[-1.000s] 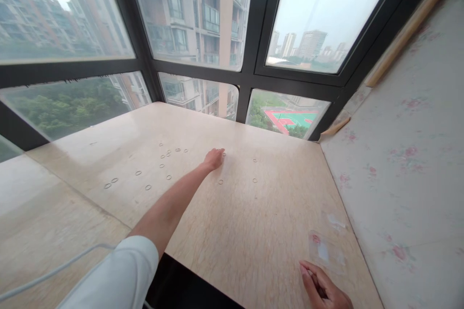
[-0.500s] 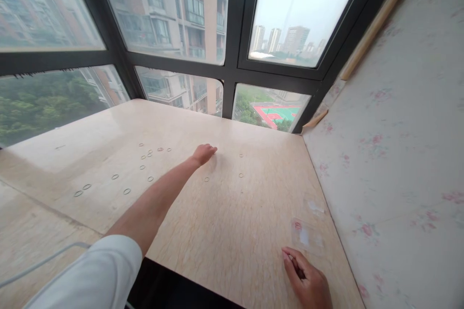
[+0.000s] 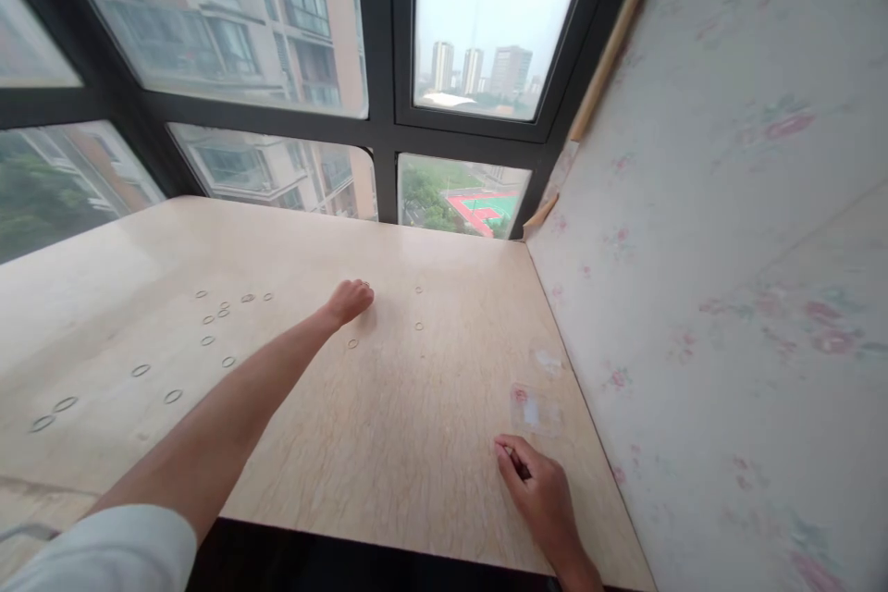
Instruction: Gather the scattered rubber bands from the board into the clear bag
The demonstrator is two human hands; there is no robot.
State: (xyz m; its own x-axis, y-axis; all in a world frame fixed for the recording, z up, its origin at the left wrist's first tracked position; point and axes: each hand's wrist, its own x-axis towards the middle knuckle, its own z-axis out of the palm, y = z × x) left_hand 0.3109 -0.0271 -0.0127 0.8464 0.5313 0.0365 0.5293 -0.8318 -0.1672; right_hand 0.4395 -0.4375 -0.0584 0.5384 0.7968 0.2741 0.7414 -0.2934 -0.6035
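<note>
My left hand point(image 3: 352, 302) reaches out over the middle of the marble-patterned surface, fingers curled together; a bit of a thin ring point(image 3: 366, 285) shows at its fingertips. Single rings lie near it: one point(image 3: 353, 344) just in front, and two to its right, a farther one point(image 3: 418, 290) and a nearer one point(image 3: 419, 326). Several more rings point(image 3: 141, 371) are scattered at the left. My right hand point(image 3: 534, 481) is low on the right, thumb and index finger pinched; what they hold, if anything, is too small to make out. Beyond it lies a clear plastic packet point(image 3: 536, 411).
Another clear plastic piece point(image 3: 548, 361) lies by the right wall point(image 3: 694, 296), which has flowered paper. Dark window frames point(image 3: 386, 139) border the far edge of the surface point(image 3: 444, 462). A grey cable point(image 3: 28, 532) is at the lower left, and the near edge drops to a dark gap.
The view has turned to the right, so the surface and rings appear farther left. My left hand has curled in more, and a ring now shows at its fingertips. My right hand stays pinched.
</note>
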